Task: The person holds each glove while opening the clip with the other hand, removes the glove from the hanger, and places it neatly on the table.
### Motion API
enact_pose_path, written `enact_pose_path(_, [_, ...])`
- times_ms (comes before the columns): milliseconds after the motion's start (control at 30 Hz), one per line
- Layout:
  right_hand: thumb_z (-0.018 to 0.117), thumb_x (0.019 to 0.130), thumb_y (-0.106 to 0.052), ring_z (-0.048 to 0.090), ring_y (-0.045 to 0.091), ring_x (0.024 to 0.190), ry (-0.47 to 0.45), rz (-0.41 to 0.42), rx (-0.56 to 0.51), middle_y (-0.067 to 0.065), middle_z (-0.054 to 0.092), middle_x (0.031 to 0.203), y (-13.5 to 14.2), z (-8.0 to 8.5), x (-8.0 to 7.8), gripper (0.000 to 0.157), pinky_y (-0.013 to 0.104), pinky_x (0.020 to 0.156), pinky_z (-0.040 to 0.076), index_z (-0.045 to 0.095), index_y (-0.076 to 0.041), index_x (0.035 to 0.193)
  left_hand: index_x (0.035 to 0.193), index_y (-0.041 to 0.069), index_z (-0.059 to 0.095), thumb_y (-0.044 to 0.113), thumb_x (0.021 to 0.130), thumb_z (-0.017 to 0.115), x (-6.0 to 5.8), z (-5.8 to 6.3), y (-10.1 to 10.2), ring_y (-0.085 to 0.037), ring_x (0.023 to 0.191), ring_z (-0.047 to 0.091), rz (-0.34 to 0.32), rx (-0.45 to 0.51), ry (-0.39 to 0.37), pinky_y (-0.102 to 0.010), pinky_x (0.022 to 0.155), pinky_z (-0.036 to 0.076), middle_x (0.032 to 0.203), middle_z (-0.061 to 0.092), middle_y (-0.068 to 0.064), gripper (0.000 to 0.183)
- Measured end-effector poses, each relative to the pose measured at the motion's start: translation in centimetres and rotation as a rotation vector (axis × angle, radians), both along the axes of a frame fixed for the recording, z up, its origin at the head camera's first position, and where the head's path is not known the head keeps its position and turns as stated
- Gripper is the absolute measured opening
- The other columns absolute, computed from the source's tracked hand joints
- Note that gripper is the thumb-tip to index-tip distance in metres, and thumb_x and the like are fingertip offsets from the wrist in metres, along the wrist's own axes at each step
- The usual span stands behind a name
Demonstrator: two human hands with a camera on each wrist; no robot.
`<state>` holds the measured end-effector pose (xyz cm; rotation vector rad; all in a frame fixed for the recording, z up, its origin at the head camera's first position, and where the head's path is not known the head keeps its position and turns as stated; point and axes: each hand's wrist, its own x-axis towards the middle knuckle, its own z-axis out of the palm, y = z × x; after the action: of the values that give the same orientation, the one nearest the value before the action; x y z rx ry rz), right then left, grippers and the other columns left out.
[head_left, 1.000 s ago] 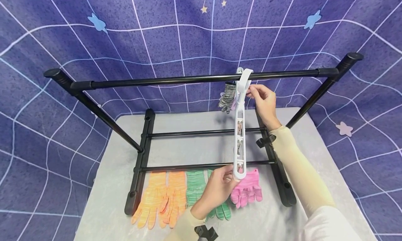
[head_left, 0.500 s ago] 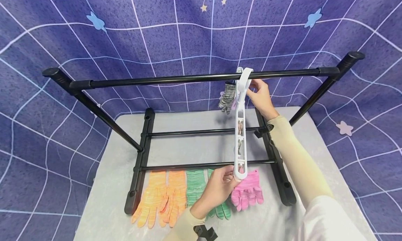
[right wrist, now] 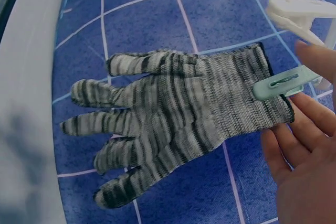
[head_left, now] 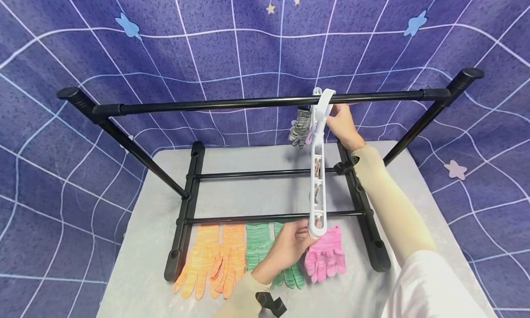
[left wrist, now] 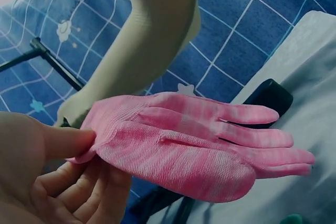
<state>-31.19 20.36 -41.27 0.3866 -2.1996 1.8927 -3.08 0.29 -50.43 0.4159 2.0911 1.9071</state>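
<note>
A white clip hanger hooks over the black rail, its long slotted bar running front to back. At the near end my left hand pinches the cuff of a pink glove between thumb and fingers. Toward the far end, my right hand reaches behind the hanger. The right wrist view shows it pinching a pale green clip that sits on the cuff of a grey striped glove. That glove hangs with its fingers spread; the head view shows it partly behind the bar.
The black rack stands on a pale grey table, with two low crossbars. Orange gloves and green gloves lie in front, the green partly under my left forearm. A patterned blue curtain surrounds the table.
My right hand has shifted slightly up and left, further behind the hanger. The pink glove has swung a little downward; my left hand keeps its place.
</note>
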Motion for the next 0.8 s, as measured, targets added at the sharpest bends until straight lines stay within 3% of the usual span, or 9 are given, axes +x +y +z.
enact_pose_path(200, [0.066, 0.09, 0.008, 0.063, 0.011, 0.119, 0.012, 0.032, -0.052, 0.0, 0.072, 0.122, -0.3, 0.3, -0.2, 0.041, 0.028, 0.112, 0.046, 0.067, 0.003, 0.131, 0.122, -0.007, 0.075, 0.006, 0.1, 0.073, 0.0, -0.9, 0.4, 0.0, 0.085, 0.068, -0.008, 0.011, -0.066, -0.02, 0.082, 0.06, 0.104, 0.079, -0.02, 0.026])
enact_pose_path(333, [0.065, 0.092, 0.008, 0.065, 0.008, 0.109, 0.015, 0.012, -0.087, -0.009, 0.072, 0.112, -0.3, 0.3, -0.1, 0.034, 0.025, 0.104, 0.049, 0.068, 0.0, 0.125, 0.121, -0.007, 0.076, 0.003, 0.098, 0.075, -0.2, -1.4, 0.7, -0.007, 0.087, 0.072, 0.019, -0.001, -0.071, -0.02, 0.083, 0.06, 0.104, 0.079, -0.02, 0.025])
enact_pose_path(400, [0.065, 0.093, 0.008, 0.066, 0.008, 0.105, 0.02, 0.007, -0.107, -0.011, 0.072, 0.108, -0.3, 0.2, -0.1, 0.032, 0.024, 0.099, 0.051, 0.068, -0.003, 0.123, 0.12, -0.006, 0.076, 0.004, 0.098, 0.075, -0.4, -1.8, 0.8, -0.016, 0.092, 0.076, 0.028, -0.022, -0.062, -0.021, 0.085, 0.061, 0.105, 0.079, -0.02, 0.025])
enact_pose_path(500, [0.067, 0.094, 0.005, 0.067, 0.008, 0.099, 0.021, 0.011, -0.127, -0.011, 0.074, 0.102, -0.2, 0.1, 0.0, 0.026, 0.023, 0.092, 0.053, 0.07, -0.008, 0.116, 0.117, -0.003, 0.077, 0.01, 0.098, 0.076, -0.8, -2.6, 0.8, -0.018, 0.094, 0.077, 0.037, -0.077, -0.042, -0.022, 0.085, 0.06, 0.104, 0.08, -0.016, 0.023])
enact_pose_path(633, [0.071, 0.095, 0.0, 0.07, 0.008, 0.093, 0.01, 0.02, -0.128, -0.01, 0.076, 0.098, -0.1, 0.2, 0.0, 0.021, 0.022, 0.086, 0.053, 0.075, -0.016, 0.108, 0.114, 0.001, 0.078, 0.014, 0.099, 0.075, -1.4, -3.7, 0.7, -0.012, 0.092, 0.077, 0.036, -0.152, 0.003, -0.022, 0.085, 0.06, 0.104, 0.081, -0.012, 0.02])
enact_pose_path(800, [0.074, 0.095, -0.003, 0.071, 0.006, 0.09, 0.01, 0.016, -0.12, -0.011, 0.078, 0.096, 0.0, 0.2, 0.1, 0.022, 0.021, 0.083, 0.053, 0.077, -0.021, 0.106, 0.125, 0.0, 0.075, 0.016, 0.101, 0.073, -1.5, -4.6, 0.5, -0.014, 0.096, 0.078, 0.048, -0.22, 0.047, -0.025, 0.087, 0.061, 0.111, 0.08, -0.014, 0.029])
